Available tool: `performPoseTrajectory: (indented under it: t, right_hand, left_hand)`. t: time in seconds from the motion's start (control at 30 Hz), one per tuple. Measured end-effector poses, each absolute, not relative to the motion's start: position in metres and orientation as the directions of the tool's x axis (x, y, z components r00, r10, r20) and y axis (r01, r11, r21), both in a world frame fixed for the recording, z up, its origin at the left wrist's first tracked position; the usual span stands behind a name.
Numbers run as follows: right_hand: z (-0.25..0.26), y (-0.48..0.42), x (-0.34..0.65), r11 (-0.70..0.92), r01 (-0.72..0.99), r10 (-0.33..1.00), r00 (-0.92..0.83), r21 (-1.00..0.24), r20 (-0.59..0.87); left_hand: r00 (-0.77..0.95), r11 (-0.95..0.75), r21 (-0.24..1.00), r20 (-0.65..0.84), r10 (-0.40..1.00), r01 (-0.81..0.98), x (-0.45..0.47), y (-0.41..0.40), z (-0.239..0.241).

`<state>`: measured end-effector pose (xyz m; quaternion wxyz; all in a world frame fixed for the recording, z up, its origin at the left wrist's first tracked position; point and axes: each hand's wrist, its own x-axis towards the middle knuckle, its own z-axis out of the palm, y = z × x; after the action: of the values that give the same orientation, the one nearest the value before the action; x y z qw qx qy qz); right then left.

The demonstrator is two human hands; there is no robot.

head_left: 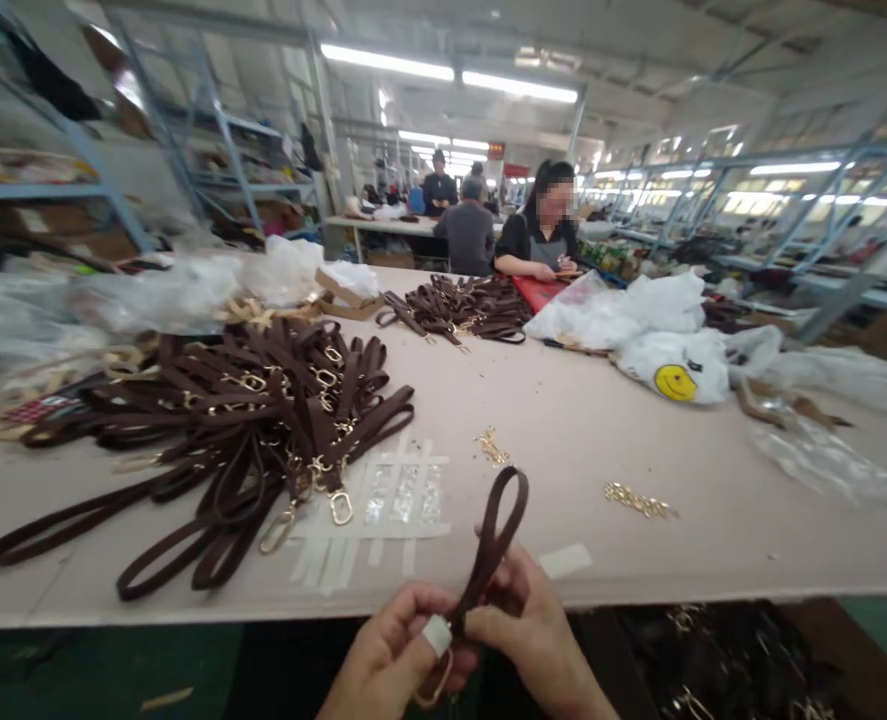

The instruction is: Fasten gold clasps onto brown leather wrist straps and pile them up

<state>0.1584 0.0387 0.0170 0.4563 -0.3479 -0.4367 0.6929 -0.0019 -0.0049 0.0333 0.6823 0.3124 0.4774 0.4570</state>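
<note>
Between my two hands, just past the table's near edge, is a dark brown leather wrist strap [490,545] with its loop pointing up and away. My left hand [402,645] grips its lower end by the gold clasp [435,680]; a pale wrap covers the left thumb. My right hand [522,620] is closed on the strap just above that, thumb across it. A large heap of similar brown straps [263,420] with gold clips lies to the left. Small gold pieces [492,447] are scattered beyond my hands, and gold rings [640,500] lie to the right.
Strips of tape hold clear packets [405,492] on the table [563,420]. Another strap pile [465,305] lies farther back, near a seated co-worker [544,225]. White plastic bags [638,310] sit at the right. Dark straps [735,660] fill a space below the right edge.
</note>
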Motion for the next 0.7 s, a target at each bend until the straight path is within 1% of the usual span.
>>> performPoseTrajectory:
  t: [0.07, 0.1, 0.17, 0.2, 0.23, 0.27, 0.33, 0.37, 0.4, 0.43, 0.47, 0.53, 0.6, 0.7]
  right_hand:
    - [0.014, 0.040, 0.163, -0.262, -0.335, 0.913, -0.389, -0.905, -0.120]
    - [0.013, 0.040, 0.164, -0.299, -0.323, 0.900, -0.409, -0.898, -0.152]
    - [0.013, 0.040, 0.166, -0.363, -0.273, 0.866, -0.451, -0.891, -0.215]
    - [0.013, 0.041, 0.168, -0.370, -0.229, 0.854, -0.465, -0.901, -0.233]
    - [0.015, 0.043, 0.172, -0.345, -0.169, 0.852, -0.469, -0.923, -0.233]
    - [0.016, 0.047, 0.179, -0.281, -0.092, 0.866, -0.452, -0.955, -0.211]
    - [0.017, 0.058, 0.203, -0.049, 0.150, 0.932, -0.348, -0.988, -0.099]
    - [0.017, 0.066, 0.220, 0.092, 0.336, 0.965, -0.262, -0.938, 0.000]
    - [0.015, 0.075, 0.239, 0.200, 0.531, 0.976, -0.182, -0.823, 0.119]
    - [0.013, 0.084, 0.259, 0.247, 0.716, 0.963, -0.110, -0.653, 0.244]
    - [0.010, 0.094, 0.279, 0.242, 0.858, 0.937, -0.085, -0.454, 0.340]
    - [0.003, 0.112, 0.313, 0.201, 0.944, 0.914, -0.084, -0.264, 0.396]
    - [-0.003, 0.125, 0.336, 0.198, 0.964, 0.919, -0.121, -0.176, 0.375]
    - [-0.008, 0.138, 0.348, 0.232, 0.972, 0.923, -0.207, -0.043, 0.324]
  left_hand:
    - [0.224, 0.540, 0.751, -0.492, 0.842, -0.381, -0.003, -0.004, 0.029]
    - [0.264, 0.586, 0.717, -0.524, 0.810, -0.378, -0.004, -0.003, 0.029]
    - [0.333, 0.627, 0.707, -0.535, 0.777, -0.328, -0.007, -0.001, 0.030]
    - [0.355, 0.630, 0.716, -0.529, 0.771, -0.300, -0.007, -0.001, 0.030]
    - [0.367, 0.624, 0.728, -0.519, 0.772, -0.283, -0.008, -0.001, 0.030]
    - [0.368, 0.617, 0.736, -0.512, 0.776, -0.277, -0.008, 0.000, 0.029]
    - [0.355, 0.616, 0.729, -0.514, 0.781, -0.298, -0.007, -0.001, 0.026]
    - [0.343, 0.616, 0.721, -0.518, 0.783, -0.317, -0.007, -0.002, 0.024]
    - [0.327, 0.613, 0.715, -0.522, 0.787, -0.335, -0.007, -0.002, 0.022]
    - [0.305, 0.607, 0.714, -0.526, 0.794, -0.349, -0.007, -0.002, 0.020]
    - [0.277, 0.597, 0.717, -0.529, 0.802, -0.361, -0.008, -0.003, 0.019]
    - [0.212, 0.576, 0.719, -0.539, 0.815, -0.388, -0.010, -0.002, 0.017]
    - [0.161, 0.569, 0.709, -0.558, 0.814, -0.418, -0.013, 0.000, 0.018]
    - [0.136, 0.566, 0.683, -0.576, 0.806, -0.462, -0.016, 0.002, 0.021]
